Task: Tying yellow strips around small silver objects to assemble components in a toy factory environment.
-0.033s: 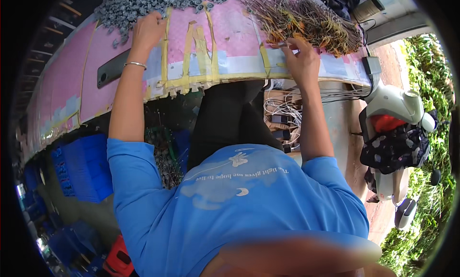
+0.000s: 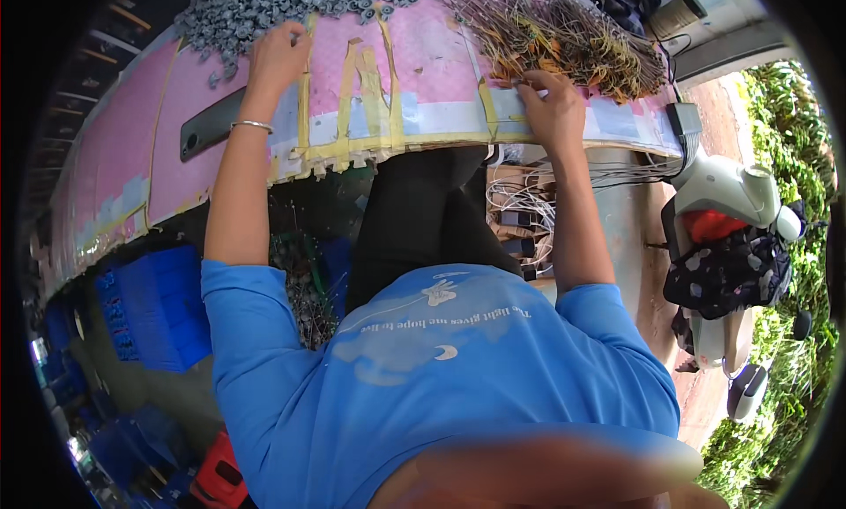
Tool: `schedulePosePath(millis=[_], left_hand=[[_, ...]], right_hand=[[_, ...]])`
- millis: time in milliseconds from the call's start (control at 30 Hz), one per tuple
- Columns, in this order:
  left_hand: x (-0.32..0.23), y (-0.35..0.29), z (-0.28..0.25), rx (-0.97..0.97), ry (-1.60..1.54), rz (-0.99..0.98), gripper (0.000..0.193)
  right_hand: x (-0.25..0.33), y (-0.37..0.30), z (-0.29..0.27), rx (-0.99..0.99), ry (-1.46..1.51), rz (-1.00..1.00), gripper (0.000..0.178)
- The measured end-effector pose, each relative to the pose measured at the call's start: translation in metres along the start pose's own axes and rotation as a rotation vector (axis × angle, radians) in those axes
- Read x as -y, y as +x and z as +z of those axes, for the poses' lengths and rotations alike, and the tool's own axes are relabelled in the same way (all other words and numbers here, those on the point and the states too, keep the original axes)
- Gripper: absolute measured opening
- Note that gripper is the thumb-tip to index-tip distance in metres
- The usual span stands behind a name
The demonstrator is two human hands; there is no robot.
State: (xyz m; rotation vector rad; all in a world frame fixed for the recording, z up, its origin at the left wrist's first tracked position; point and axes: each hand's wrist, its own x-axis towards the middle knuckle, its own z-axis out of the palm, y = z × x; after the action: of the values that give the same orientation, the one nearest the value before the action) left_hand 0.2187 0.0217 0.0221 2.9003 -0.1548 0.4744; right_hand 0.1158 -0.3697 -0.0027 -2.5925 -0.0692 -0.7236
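Note:
My left hand [image 2: 278, 58] is over the table near the front edge of a heap of small blue-grey cup-shaped pieces [image 2: 300, 2]. Its fingers are curled together, and whatever they may hold is too small to make out. A metal bangle circles that wrist. My right hand [image 2: 555, 112] is at the near edge of a pile of thin brown stems [image 2: 564, 37] with orange-yellow ends. Thumb and fingers there are drawn in as a pinch; anything between them is hidden. A dark smartphone [image 2: 210, 128] lies beside my left wrist, partly covered by it.
The pink tabletop [image 2: 423, 59] carries strips of yellow tape and has a ragged front edge. A tin can [image 2: 677, 15] stands at the far right. Cables [image 2: 608, 174] run below the right side. Blue crates [image 2: 159, 306] sit lower left; a scooter [image 2: 727, 200] is at right.
My left hand has shifted very slightly right. The fingers of my right hand have drawn closer together, and that hand has moved a touch left.

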Motion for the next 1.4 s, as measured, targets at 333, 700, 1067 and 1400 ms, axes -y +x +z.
schedulePosePath(millis=[333,700,1067,1400], left_hand=[[-0.049,-0.112,-0.018,0.048,-1.641,-0.365,0.025],[-0.088,-0.194,-0.022,0.201,-1.937,-0.434,0.03],[-0.065,-0.236,-0.033,-0.048,-1.852,-0.543,0.027],[-0.087,-0.223,-0.037,-0.034,-1.83,-0.555,0.036]], right_hand=[[0.04,-0.036,-0.004,-0.001,0.358,0.17,0.011],[0.103,-0.07,-0.004,0.178,1.303,0.482,0.009],[0.167,-0.073,0.033,0.67,1.632,0.495,0.038],[0.153,-0.083,0.014,0.763,1.546,0.475,0.019]])
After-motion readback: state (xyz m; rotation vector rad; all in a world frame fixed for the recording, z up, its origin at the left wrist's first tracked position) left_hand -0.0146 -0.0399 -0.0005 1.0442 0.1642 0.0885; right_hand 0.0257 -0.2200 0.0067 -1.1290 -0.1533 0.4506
